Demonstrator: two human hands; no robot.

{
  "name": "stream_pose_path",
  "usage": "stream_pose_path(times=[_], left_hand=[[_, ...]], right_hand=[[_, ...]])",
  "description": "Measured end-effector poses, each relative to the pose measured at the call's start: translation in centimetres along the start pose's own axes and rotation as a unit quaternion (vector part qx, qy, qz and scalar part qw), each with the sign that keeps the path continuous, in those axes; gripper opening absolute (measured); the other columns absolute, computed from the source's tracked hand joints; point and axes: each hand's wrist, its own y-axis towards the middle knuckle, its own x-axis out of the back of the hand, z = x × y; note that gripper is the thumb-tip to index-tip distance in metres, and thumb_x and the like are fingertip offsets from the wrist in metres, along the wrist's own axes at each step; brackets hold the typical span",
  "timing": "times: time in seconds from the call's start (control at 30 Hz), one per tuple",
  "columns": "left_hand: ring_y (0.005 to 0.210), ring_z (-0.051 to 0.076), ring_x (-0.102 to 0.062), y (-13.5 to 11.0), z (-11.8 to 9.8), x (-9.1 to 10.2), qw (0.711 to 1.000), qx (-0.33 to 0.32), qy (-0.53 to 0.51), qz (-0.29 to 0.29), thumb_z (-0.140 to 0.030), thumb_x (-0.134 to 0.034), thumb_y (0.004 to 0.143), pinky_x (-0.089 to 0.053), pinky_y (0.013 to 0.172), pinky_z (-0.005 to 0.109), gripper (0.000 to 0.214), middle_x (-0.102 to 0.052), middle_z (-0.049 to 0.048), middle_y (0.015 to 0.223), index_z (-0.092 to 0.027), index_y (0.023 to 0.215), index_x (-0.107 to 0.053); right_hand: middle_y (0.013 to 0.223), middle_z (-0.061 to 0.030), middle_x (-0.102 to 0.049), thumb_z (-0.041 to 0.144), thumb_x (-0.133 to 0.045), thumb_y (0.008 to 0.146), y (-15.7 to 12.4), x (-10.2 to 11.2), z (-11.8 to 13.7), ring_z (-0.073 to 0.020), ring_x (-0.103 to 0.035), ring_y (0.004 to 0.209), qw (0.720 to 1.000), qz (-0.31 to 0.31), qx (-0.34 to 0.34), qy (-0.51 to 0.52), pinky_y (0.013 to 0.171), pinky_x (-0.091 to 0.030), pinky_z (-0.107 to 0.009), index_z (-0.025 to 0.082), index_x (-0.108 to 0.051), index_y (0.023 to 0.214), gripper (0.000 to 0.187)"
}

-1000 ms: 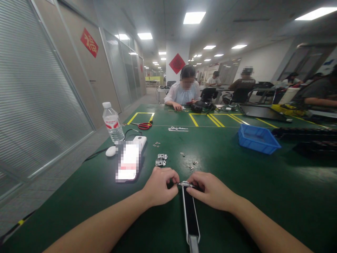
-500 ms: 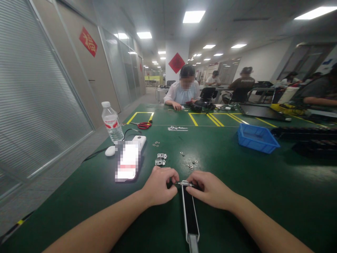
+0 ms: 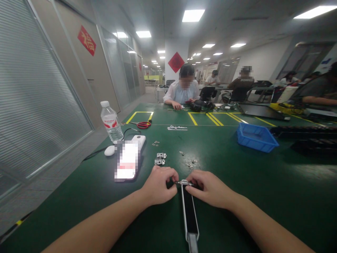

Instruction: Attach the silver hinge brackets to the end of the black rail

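1 gold character, 福, marks the red sign [image 3: 86, 40] on the door [image 3: 98, 70]; the bottle label [image 3: 110, 122] is blurred.

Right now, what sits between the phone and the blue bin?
In the head view: metal brackets nearer the phone, plus scattered small metal pieces, all on the green tabletop before the blue bin.

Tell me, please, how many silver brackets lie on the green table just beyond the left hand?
2 that I can make out: the nearer bracket lies just past the left hand, and the farther bracket sits right behind it. They are close together, so another may be hidden.
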Motion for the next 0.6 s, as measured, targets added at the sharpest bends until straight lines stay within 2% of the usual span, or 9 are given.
stream_pose_path(times=[0.6], left_hand=[[0.072,0.014,-0.056,0.14,0.60,-0.22,1.000,-0.020,-0.004,0.006,-0.014,-0.060,0.072,-0.032,0.078,0.032,0.010,-0.062,-0.0035,0.077,-0.019,0.081,-0.058]], right_hand=[[0.074,-0.0009,-0.057,0.026,-0.058,0.082,0.04,-0.20,-0.29,-0.0128,-0.049,0.066,1.000,0.000,0.005,-0.005,0.058,-0.035,-0.023,0.017,-0.065,0.086,0.012]])
